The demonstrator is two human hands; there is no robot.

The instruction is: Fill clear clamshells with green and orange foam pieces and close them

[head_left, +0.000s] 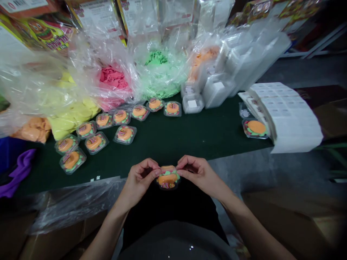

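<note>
Between my two hands, just off the front edge of the dark green table point(189, 144), is a clear plastic box point(168, 179) with a burger-shaped piece inside. Its orange bun, green layer and a printed label show through the plastic. My left hand point(142, 178) pinches its left side with thumb and forefinger. On the other side, the thumb and fingers of my right hand point(196, 173) grip the right edge. Several similar boxed burgers point(125, 134) stand on the table to the left. Another burger box point(255, 128) sits at the right, beside a stack of label sheets point(284, 112).
Along the back lie plastic bags of yellow point(70, 117), pink point(114, 81) and green pieces point(157, 77). Nested clear containers point(217, 90) stand right of them. Printed cartons point(46, 34) line the rear. A purple cloth point(18, 173) hangs at the left edge.
</note>
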